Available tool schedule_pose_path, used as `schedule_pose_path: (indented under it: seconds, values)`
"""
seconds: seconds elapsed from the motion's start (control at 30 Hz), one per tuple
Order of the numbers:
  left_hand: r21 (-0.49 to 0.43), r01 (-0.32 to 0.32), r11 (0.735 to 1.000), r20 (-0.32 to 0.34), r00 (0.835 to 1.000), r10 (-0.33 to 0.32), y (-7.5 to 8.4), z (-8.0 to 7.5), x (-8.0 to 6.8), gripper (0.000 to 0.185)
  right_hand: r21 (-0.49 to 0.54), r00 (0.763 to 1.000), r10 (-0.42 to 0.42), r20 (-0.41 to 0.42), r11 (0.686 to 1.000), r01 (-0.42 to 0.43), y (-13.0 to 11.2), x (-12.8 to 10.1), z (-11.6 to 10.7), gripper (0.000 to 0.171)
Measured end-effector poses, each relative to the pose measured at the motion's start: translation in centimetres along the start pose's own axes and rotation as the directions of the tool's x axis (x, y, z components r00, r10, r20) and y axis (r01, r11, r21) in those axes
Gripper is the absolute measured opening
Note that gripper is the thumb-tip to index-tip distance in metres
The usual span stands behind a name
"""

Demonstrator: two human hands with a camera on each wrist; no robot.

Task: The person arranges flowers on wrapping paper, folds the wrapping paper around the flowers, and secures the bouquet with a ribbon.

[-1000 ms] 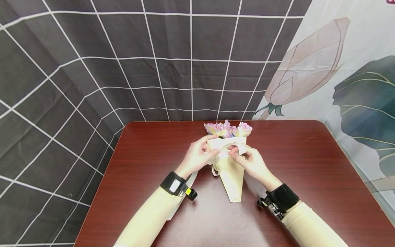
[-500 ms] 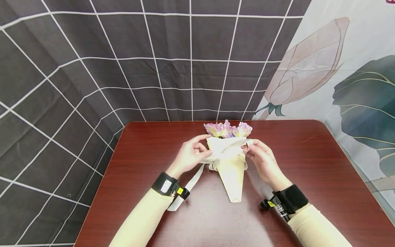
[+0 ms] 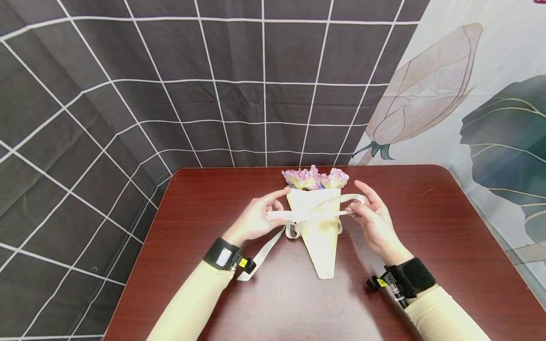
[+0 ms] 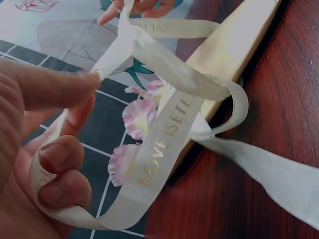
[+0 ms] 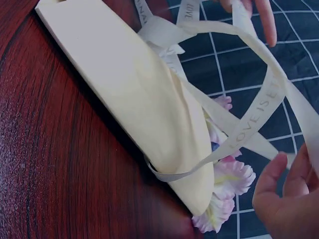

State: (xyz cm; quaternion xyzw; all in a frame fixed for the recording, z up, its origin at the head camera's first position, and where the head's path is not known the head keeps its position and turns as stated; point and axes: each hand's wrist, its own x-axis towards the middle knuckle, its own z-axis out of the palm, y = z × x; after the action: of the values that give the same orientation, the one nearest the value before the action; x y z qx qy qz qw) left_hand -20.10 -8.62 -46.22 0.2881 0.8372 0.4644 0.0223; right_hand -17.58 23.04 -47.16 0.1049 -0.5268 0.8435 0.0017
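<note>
A cream paper-wrapped bouquet [image 3: 317, 251] lies on the table, with pink and lilac flowers [image 3: 313, 179] at its far end. White ribbon [image 3: 313, 215] with gold lettering goes round the wrap and rises in loops above it. To the left, my left hand [image 3: 256, 218] pinches one part of the ribbon between thumb and finger; in the left wrist view, ribbon [image 4: 159, 144] also passes round its lower fingers. On the other side, my right hand [image 3: 377, 225] holds another ribbon part, index finger raised. The wrap hides the flower stems.
A loose ribbon tail [image 3: 264, 253] hangs from the bouquet's left side toward the left wrist. The reddish-brown table [image 3: 204, 203] reaches back to a dark grid-patterned cloth [image 3: 239, 104]. A flower-printed cloth [image 3: 435, 94] hangs at the right.
Both hands have moved apart, the right hand farther to the right and the left slightly left. Ribbon that was bunched over the wrap is now drawn out between them.
</note>
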Motion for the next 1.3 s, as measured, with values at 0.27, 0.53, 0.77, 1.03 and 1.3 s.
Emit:
schedule_pose_path:
  seconds: [0.27, 0.53, 0.77, 1.03, 1.3]
  values:
    - [0.101, 0.049, 0.994, -0.010, 0.999, -0.048, -0.8, -0.8, -0.5, 0.066, 0.067, 0.993, -0.093, -0.072, 0.993, 0.098, -0.6, 0.0, -0.3, 0.062]
    - [0.076, 0.113, 0.991, -0.011, 0.994, -0.112, -1.4, -1.8, -1.4, 0.056, 0.268, 0.978, -0.179, -0.105, 0.942, 0.202, -0.6, -0.5, -1.8, 0.056]
    - [0.062, 0.142, 0.988, 0.006, 0.990, -0.143, -2.0, -2.6, -2.2, 0.047, 0.356, 0.977, -0.141, -0.162, 0.915, 0.191, -1.4, -1.4, -3.6, 0.057]
    - [0.090, 0.166, 0.982, -0.004, 0.986, -0.167, -2.6, -3.5, -3.0, 0.041, 0.378, 0.966, -0.147, -0.211, 0.900, 0.219, -2.2, -1.9, -5.4, 0.051]
    - [0.107, 0.184, 0.977, 0.005, 0.983, -0.185, -3.7, -4.1, -3.7, 0.035, 0.333, 0.926, -0.086, -0.367, 0.918, 0.217, -3.4, -3.5, -8.3, 0.043]
